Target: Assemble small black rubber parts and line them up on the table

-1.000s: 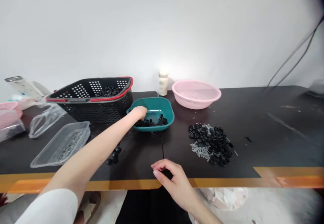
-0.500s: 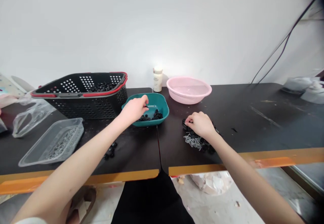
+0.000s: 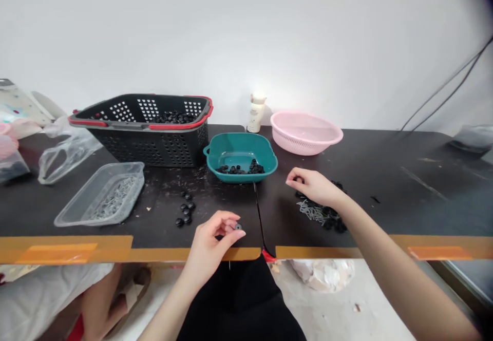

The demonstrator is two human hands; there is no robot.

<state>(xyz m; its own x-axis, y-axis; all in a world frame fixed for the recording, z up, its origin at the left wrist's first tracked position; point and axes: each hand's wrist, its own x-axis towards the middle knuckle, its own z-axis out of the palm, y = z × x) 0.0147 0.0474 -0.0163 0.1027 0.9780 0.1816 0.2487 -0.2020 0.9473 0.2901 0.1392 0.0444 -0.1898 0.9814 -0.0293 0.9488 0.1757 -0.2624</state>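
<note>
My left hand (image 3: 213, 243) is over the front edge of the table, thumb and fingers closed on a small dark round part (image 3: 238, 226) with a lighter centre. My right hand (image 3: 318, 186) is at a pile of black round parts (image 3: 335, 223) and thin silvery pins (image 3: 314, 211). Its thumb and fingertips are pinched together; something dark shows between them, too small to make out. Between and beyond the hands stands a teal basin (image 3: 241, 143) with black parts in its bottom. Several loose black round caps (image 3: 187, 206) lie left of my left hand.
A clear plastic tray (image 3: 79, 200) of silvery pins stands at the left, below a dark perforated basket (image 3: 154, 148) with red handles and black parts. A pink basket (image 3: 308, 138) and a white bottle (image 3: 256, 114) stand along the wall. A person's leg (image 3: 102, 289) shows under the table's left side.
My left hand has come out of the teal basin towards the front edge with a small dark part. My right hand stays by the pile. The view has shifted.
</note>
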